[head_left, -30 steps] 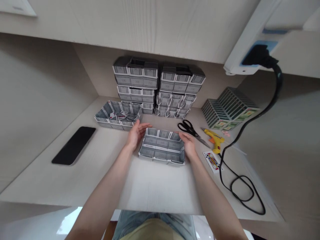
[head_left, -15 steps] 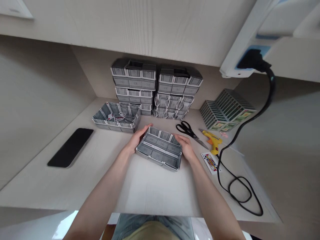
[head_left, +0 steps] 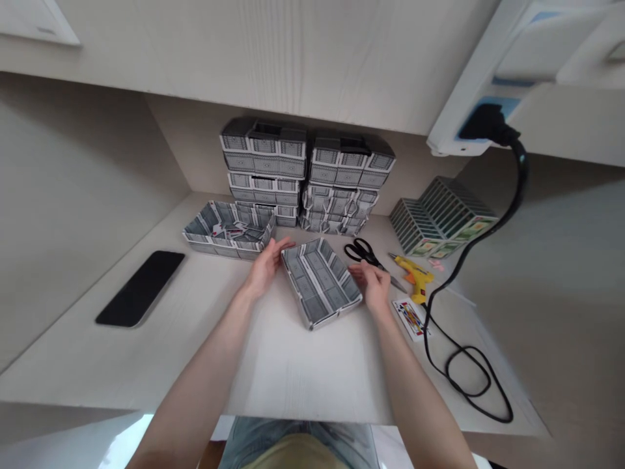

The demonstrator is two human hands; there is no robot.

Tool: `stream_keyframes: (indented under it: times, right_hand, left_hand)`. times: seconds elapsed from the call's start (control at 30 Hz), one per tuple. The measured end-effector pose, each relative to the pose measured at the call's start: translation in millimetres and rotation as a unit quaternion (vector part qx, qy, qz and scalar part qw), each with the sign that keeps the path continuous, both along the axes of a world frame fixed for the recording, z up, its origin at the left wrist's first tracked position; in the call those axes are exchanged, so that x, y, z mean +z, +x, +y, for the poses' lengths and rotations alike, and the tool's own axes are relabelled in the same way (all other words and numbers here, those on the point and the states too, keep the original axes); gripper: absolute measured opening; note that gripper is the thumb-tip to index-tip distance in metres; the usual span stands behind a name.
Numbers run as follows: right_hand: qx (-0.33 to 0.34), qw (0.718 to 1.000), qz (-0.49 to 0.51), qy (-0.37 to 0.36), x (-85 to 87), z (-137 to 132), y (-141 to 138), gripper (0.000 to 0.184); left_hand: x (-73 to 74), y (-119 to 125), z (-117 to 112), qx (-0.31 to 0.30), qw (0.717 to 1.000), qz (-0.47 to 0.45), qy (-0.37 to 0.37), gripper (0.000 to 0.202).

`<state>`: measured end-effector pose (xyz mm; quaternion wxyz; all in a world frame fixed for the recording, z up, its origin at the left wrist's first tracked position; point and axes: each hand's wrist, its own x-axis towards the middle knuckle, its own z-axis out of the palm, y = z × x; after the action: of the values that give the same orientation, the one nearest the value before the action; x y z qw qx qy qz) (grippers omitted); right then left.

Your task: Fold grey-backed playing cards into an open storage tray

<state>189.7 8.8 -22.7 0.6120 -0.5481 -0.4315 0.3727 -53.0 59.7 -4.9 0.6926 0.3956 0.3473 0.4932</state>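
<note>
A shallow open box made of grey-patterned playing cards lies on the white desk between my two hands, turned at an angle. My left hand is by its upper left corner, fingers stretched out and apart. On the other side, my right hand has its fingers loosely bent close to the box's right wall, not closed around it; whether the fingertips touch it I cannot tell. A similar box with loose cards in it stands behind my left hand. Black-handled scissors lie just beyond my right hand.
Stacked card boxes stand against the back wall under a shelf. To the right are a yellow glue gun, a playing card, green card stacks and a looped black cord. A phone lies left.
The box has turned on the desk, its long side now running from upper left to lower right. Both hands have loosened from its ends, the right moving slightly outward.
</note>
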Motion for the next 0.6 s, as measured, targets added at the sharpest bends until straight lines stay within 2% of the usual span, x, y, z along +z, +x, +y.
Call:
stream_keyframes:
  times: [0.13,0.2,0.27,0.43,0.6]
  right_hand:
    - [0.099,0.981,0.166,0.000,2.7,-1,-17,0.039]
    - [0.138,0.967,0.211,-0.018,2.8,-1,-28,0.043]
    - [0.159,0.961,0.221,-0.039,3.1,-1,-37,0.045]
    - [0.180,0.960,0.212,-0.036,6.6,-6,-42,0.046]
    - [0.177,0.960,0.211,-0.046,7.2,-7,-40,0.042]
  left_hand:
    - [-5.8,15,-4,0.058,0.998,-0.019,0.006,0.057]
    - [-8.6,23,-8,0.072,0.997,-0.024,0.020,0.057]
    - [-11.9,27,-12,0.076,0.996,-0.017,0.037,0.055]
    - [-19.1,28,-15,0.064,0.995,0.024,0.077,0.048]
    - [-17.5,28,-17,0.050,0.990,0.071,0.109,0.048]
